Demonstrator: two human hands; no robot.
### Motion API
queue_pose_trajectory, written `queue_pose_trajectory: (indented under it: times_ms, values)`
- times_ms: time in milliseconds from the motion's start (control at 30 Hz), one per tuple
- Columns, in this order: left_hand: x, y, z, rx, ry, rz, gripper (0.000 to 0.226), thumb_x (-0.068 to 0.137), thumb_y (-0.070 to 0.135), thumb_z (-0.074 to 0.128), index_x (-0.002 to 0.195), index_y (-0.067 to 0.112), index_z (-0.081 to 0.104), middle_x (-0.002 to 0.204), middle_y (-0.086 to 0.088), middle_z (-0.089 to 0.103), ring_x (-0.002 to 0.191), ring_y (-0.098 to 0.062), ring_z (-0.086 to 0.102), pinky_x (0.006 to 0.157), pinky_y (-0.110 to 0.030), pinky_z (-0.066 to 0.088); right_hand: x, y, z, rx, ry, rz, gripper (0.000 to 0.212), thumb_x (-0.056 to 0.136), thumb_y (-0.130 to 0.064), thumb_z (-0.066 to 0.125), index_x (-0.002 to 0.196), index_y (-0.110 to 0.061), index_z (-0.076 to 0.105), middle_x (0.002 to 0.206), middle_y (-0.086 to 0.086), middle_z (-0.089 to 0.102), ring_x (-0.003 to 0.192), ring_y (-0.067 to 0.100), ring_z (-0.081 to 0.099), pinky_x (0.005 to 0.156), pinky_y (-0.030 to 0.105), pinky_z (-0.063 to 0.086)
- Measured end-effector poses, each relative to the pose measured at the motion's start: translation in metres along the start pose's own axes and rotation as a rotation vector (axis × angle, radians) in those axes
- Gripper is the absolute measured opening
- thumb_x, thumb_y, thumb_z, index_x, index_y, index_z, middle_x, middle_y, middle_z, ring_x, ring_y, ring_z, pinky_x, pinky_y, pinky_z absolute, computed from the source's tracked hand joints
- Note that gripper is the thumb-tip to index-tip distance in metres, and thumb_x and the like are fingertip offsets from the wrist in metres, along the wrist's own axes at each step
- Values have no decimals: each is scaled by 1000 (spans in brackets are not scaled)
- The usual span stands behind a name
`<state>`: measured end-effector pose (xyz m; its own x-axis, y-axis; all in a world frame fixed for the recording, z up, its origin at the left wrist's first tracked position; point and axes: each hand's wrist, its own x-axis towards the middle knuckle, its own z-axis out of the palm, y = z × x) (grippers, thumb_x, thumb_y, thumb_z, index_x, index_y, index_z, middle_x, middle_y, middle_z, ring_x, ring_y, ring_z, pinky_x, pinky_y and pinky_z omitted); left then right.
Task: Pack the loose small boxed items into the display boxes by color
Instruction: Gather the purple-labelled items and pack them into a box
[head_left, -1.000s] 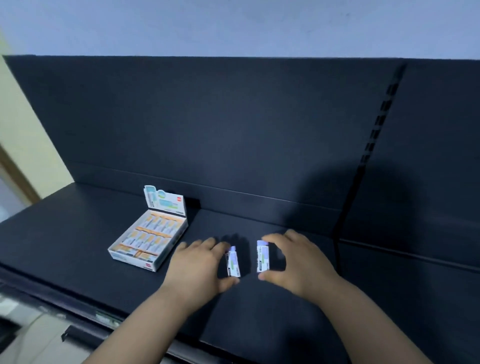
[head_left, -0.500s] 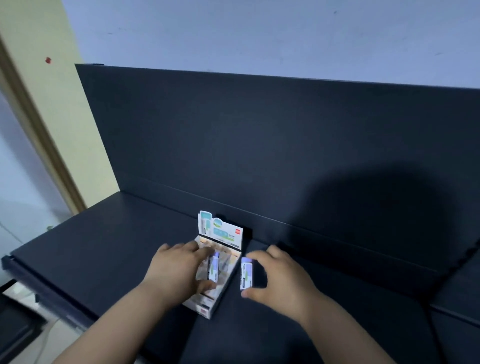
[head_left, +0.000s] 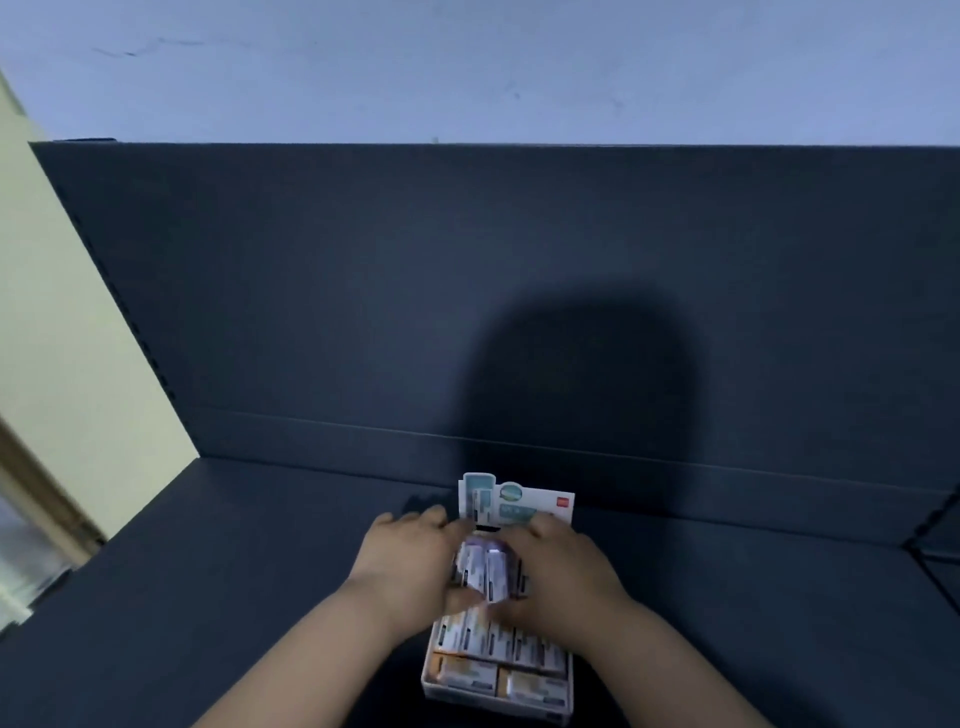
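Pinching above display box (head_left: 497, 693) | left hand (head_left: 415, 564): left purple box (head_left: 469, 565) | right hand (head_left: 563, 571): right purple box (head_left: 497, 572)

Matt dark shelf (head_left: 249, 561), printed cardboard display box (head_left: 519, 709) (slight sheen), glossy small boxed items (head_left: 488, 569)

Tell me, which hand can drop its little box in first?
Probably the right hand: the right box hangs over the middle of the display box, while the left hand holds the left box nearer the left wall.
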<state>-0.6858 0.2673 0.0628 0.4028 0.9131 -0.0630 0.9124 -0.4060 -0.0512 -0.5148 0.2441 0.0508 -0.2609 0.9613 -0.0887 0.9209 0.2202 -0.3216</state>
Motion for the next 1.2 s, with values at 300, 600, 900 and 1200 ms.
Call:
queue_pose_trajectory:
  times_ms: [300,600,900,1200]
  values:
    - [9,-8,6,-29,7,94,62,85,57,51,140,36,32,128,6,45,119,-16,47,93,-32,32,1,-7,5,-64,38,110,68,73,-62,65,130,-32,41,127,-6,45,120,15,41,93,33,36]
    - [1,-16,-1,-96,119,142,61,83,63,49,138,42,34,121,12,48,113,-10,49,88,-29,33,-15,-10,-3,-18,139,216,50,77,-62,61,113,-32,45,118,-13,51,110,10,49,83,27,35]
    - [-4,12,-8,-148,189,241,61,84,65,48,139,41,36,124,16,52,115,-9,51,86,-29,33,-34,5,-16,-49,161,265,48,84,-58,56,126,-35,47,120,-10,51,113,11,49,94,28,36]
    - [6,80,-24,-144,297,313,55,94,56,39,145,40,27,122,14,54,110,-11,53,86,-26,39,-71,53,-36,-108,205,236,78,86,-65,47,149,-33,16,138,-3,44,127,17,42,102,33,35]
